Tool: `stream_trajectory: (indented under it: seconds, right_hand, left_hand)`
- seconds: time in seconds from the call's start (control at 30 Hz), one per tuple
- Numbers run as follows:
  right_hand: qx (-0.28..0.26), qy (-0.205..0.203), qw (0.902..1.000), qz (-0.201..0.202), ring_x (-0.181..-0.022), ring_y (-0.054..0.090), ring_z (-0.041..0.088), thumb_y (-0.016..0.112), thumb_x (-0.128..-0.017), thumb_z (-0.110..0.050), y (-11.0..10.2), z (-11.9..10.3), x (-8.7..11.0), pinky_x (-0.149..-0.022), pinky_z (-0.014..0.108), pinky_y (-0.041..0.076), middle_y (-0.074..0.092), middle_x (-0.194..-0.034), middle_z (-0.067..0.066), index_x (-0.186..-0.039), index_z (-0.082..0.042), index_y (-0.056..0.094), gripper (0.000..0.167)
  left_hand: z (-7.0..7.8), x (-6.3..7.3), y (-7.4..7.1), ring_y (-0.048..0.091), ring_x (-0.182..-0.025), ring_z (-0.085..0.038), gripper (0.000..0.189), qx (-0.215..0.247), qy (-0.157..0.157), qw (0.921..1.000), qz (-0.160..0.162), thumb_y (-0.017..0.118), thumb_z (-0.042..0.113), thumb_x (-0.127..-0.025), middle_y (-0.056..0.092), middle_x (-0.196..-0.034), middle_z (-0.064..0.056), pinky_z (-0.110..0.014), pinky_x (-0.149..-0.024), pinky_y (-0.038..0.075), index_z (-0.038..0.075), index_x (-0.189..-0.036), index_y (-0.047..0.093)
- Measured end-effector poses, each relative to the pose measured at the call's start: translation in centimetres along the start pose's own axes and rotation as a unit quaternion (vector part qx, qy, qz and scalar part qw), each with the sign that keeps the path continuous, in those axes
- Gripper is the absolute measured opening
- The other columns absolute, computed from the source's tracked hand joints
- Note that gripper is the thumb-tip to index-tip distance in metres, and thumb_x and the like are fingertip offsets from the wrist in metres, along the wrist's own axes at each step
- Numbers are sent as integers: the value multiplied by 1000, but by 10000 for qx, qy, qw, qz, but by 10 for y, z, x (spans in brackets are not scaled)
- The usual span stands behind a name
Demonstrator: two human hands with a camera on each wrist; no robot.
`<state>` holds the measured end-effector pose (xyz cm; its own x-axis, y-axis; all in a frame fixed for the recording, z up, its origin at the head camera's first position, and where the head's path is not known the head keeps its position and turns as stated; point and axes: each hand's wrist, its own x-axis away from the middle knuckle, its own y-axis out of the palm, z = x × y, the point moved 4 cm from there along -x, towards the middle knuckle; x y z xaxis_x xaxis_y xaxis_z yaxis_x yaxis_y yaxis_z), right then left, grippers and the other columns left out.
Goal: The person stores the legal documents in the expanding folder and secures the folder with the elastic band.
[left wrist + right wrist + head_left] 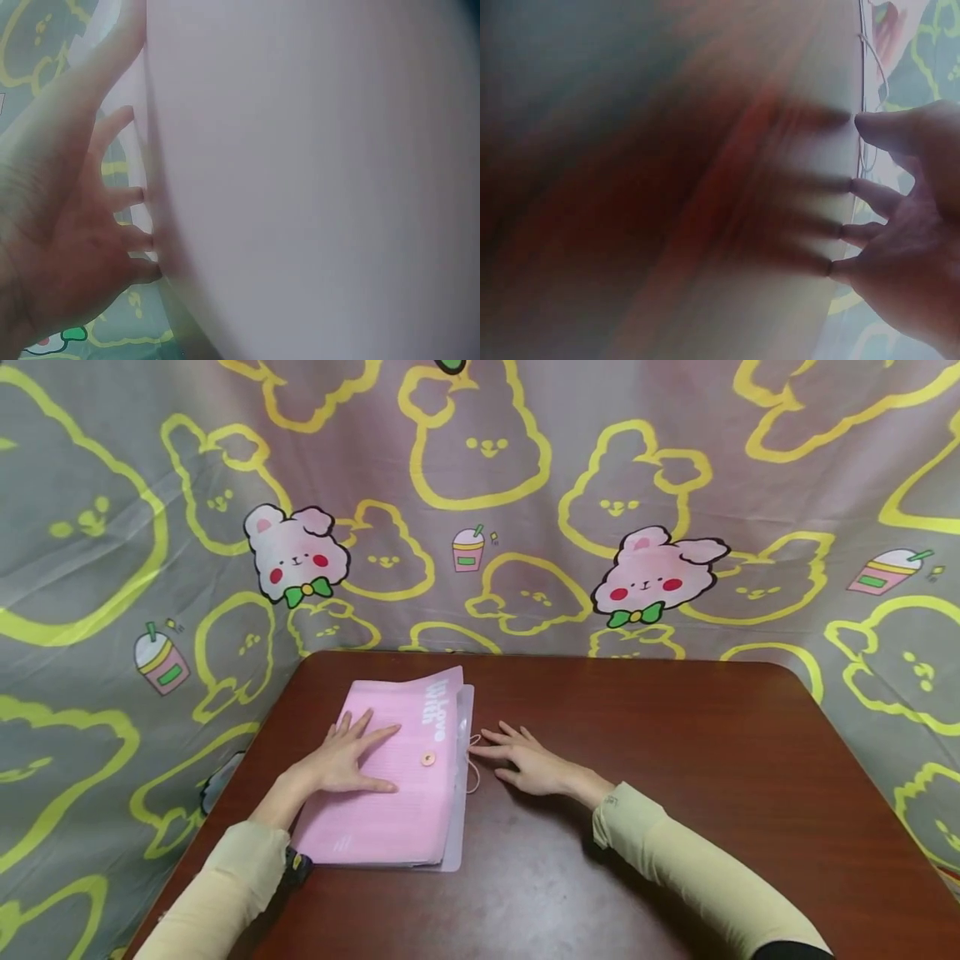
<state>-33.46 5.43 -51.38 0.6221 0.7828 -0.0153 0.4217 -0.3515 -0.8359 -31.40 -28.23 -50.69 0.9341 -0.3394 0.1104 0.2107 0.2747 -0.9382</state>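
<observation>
A pink expanding file folder point(405, 818) with white lettering lies on the left half of the table, its flap slightly raised at the far right corner. A round button point(428, 759) sits on its front. From the clear plastic right edge point(457, 827) a thin looped cord point(474, 778) hangs onto the table. My left hand point(341, 763) rests on the folder with fingers spread. My right hand point(528, 763) touches the table just right of the cord, fingers extended, fingertips by the loop. In the left wrist view, the folder's pale surface point(315, 180) fills most of the frame.
The brown wooden table point(675, 760) reaches out to the right of the folder. A grey curtain point(525, 535) with yellow rabbit outlines hangs behind and on both sides. A dark band point(297, 865) sits at the left wrist, beside the folder's near corner.
</observation>
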Motion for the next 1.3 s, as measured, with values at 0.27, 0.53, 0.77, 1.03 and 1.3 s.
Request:
stream_trajectory:
  seconds: [0.27,0.53,0.77,1.03,1.3]
  right_hand:
    - [29,92,9991,414,-165,30,51,74,-106,-20,10,7,-24,-131,78,20,44,-174,18,-171,-22,41,73]
    - [-829,461,9615,2579,-82,68,11,85,-96,-49,16,41,-36,-78,27,55,75,-88,-4,-102,-16,71,36]
    - [-2022,683,9498,2286,-109,80,23,82,-100,-20,-1,-4,-26,-97,37,63,86,-105,11,-109,-4,87,19]
    - [-2484,861,9405,2154,-123,77,28,86,-96,-11,1,-13,-27,-103,34,62,82,-125,15,-126,-1,81,32]
    - [-1212,-173,9564,2651,-122,78,36,88,-90,-2,-5,-30,-29,-106,50,62,78,-134,21,-134,4,74,46]
  left_hand:
    - [2,2,0,5,-159,-74,107,34,-17,10000,8,88,67,-82,15,-178,-38,-88,-126,10,24,-169,43]
    - [1,1,-1,3,-160,-74,107,63,-20,10000,-47,88,68,-83,13,-179,-37,-87,-127,8,24,-170,42]
    - [-1,1,-2,3,-160,-73,108,88,-24,9999,-70,88,67,-83,13,-179,-37,-87,-126,8,24,-170,41]
    - [0,0,0,3,-160,-73,108,78,-77,9998,-155,88,68,-83,13,-179,-37,-87,-127,8,25,-170,41]
    - [-1,-1,0,4,-161,-73,109,23,-104,9998,-146,88,69,-82,13,-180,-36,-86,-127,9,27,-170,40]
